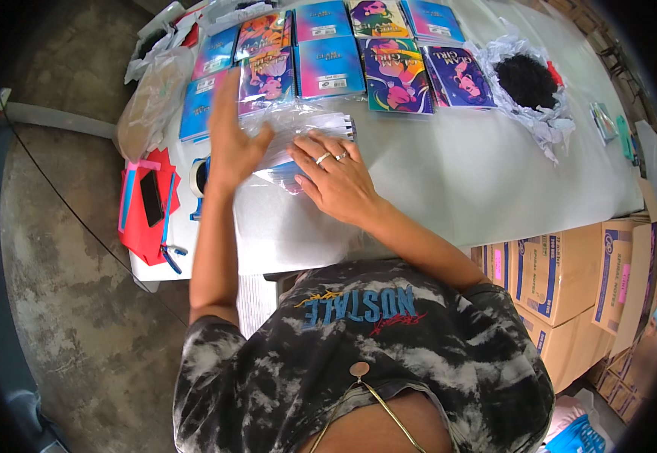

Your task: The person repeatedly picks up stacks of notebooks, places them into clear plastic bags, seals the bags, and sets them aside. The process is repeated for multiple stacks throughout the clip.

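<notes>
My right hand (337, 181), with rings on its fingers, lies flat on a stack of spiral notebooks (337, 123) in clear plastic wrap (272, 170). The stack's page edges show white beside the fingers. My left hand (230, 147) is open at the left side of the stack, fingers stretched toward the far side and thumb apart, slightly blurred. Whether it touches the plastic I cannot tell. Just beyond, two rows of colourful notebooks (330, 68) lie side by side, some blue and pink, others with drawn figures on their covers.
Left of my left arm are a tape roll in a blue dispenser (198, 179), red sheets (141, 234), a black phone (151, 198) and a small blue-handled tool (171, 258). Black fluffy material (526, 81) sits in crumpled wrap at right. Cardboard boxes (558, 272) stand beside the table (449, 181).
</notes>
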The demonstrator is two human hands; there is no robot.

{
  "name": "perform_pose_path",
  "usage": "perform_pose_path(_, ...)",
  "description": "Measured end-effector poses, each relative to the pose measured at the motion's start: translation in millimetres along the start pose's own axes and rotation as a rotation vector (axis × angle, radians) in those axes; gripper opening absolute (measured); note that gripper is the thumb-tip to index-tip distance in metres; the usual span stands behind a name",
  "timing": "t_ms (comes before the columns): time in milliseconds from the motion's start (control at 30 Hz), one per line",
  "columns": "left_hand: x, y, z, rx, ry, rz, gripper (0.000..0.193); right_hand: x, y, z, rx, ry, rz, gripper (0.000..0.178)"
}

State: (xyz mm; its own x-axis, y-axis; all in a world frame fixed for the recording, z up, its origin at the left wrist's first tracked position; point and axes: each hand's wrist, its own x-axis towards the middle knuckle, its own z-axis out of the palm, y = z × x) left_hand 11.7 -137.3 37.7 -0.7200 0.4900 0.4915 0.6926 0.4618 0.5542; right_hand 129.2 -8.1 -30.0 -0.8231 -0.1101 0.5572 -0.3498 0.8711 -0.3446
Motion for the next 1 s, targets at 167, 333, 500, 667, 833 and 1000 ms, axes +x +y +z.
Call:
perform_pose_path(167, 55.9, -38.0, -46.4, -0.405, -0.229, -0.076, 0.034, -0.8, 1.1, -0.1, 0.001, 0.013, -0.006, 0.037)
perform_pose_path(333, 39.1, -14.6, -12.7, -0.139, -0.167, 0.105, 0.042, 2.6, 3.7, 4.0, -0.053, 0.068, -0.050, 0.036)
perform_pose_path(500, -32.5, 10.6, 24.4, -0.031, -0.183, 0.000, 0.024, 0.8, 8.1, 16.5, 0.217, 0.428, 0.098, 0.037)
perform_pose_path(667, -85.5, 10.6, 48.7, 0.135, 0.123, 0.244, 0.030, 4.9, 15.0, 17.0, 0.175, 0.407, 0.074, 0.034)
perform_pose_path(833, -111.5, -2.7, 21.7, -0.092, 0.194, 0.287, 0.030, -4.9, 22.9, 23.8, 0.141, 0.433, -0.035, 0.015)
perform_pose_path(1000, -192.3, -193.1, -87.0, 0.583, 0.254, -0.557, 0.035, -2.5, 18.6, 28.6, 0.154, 0.445, -0.122, 0.012)
